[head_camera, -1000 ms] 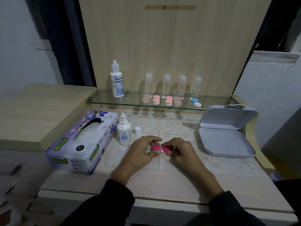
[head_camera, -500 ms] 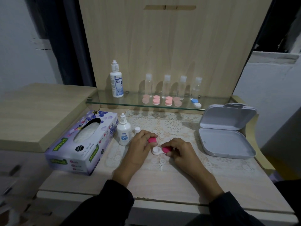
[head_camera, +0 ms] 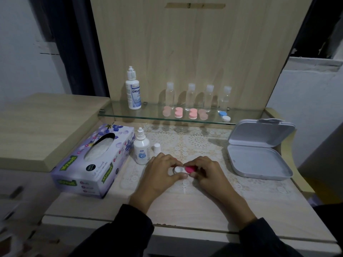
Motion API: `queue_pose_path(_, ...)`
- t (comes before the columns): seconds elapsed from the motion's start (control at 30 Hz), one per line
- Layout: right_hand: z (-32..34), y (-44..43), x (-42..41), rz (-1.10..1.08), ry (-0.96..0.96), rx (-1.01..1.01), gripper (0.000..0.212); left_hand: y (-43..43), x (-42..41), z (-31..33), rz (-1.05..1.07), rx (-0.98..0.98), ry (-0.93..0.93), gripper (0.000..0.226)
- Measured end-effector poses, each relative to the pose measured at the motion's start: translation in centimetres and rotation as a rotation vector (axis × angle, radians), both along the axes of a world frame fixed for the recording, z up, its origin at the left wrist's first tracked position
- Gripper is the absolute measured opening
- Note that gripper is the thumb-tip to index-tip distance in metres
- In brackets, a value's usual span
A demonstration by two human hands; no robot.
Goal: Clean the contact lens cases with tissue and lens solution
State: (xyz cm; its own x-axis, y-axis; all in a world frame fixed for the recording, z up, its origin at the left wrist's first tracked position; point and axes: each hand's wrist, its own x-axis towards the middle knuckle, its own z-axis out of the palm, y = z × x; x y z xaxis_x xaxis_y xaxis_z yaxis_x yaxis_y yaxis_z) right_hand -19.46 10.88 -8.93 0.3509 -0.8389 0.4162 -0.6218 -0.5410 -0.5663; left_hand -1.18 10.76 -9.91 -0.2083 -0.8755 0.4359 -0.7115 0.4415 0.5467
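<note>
A contact lens case [head_camera: 179, 170] lies on the lace mat in front of me, between my two hands. Its left well is uncovered and shows white; its right well carries a pink cap [head_camera: 190, 169]. My left hand [head_camera: 163, 173] pinches the white left well, and a sliver of pink shows under its fingers. My right hand [head_camera: 209, 173] grips the pink-capped end. An uncapped small lens solution bottle [head_camera: 142, 152] stands left of my hands, with its white cap [head_camera: 157, 147] beside it. The purple tissue box [head_camera: 96, 160] lies further left.
An open grey plastic box [head_camera: 258, 160] sits at the right. The glass shelf [head_camera: 130, 115] behind holds a large solution bottle [head_camera: 133, 93], several clear bottles [head_camera: 190, 97], several pink lens cases [head_camera: 178, 112] and a blue-and-white case [head_camera: 224, 116]. A wooden panel rises behind.
The left pink cap has come off the case, baring the white well. My left hand carried it back and left, then returned to the case. My right hand stayed on the capped end.
</note>
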Motion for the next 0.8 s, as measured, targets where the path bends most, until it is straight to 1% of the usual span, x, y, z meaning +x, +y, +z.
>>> queue_pose_path(0.07,-0.06,0.02,0.04,-0.007,-0.004,0.012,0.031,-0.14,0.07,-0.08,-0.007,-0.009,0.033,0.029)
queue_pose_path(0.2,-0.32,-0.09,-0.04,-0.062,-0.015,0.024,0.038,-0.3,0.25,-0.34,-0.021,0.017,0.069,0.029)
queue_pose_path(0.4,-0.17,-0.26,-0.31,-0.092,-0.088,0.095,0.032,-0.46,0.26,-0.32,-0.056,0.082,0.146,0.034)
queue_pose_path(0.53,-0.15,-0.39,-0.2,-0.07,-0.126,0.128,0.027,-0.4,0.07,-0.23,-0.06,0.119,0.208,0.033)
queue_pose_path(0.8,-0.3,-0.83,-0.17,0.031,0.004,0.068,0.019,-0.41,-0.09,-0.04,-0.059,0.147,0.203,0.034)
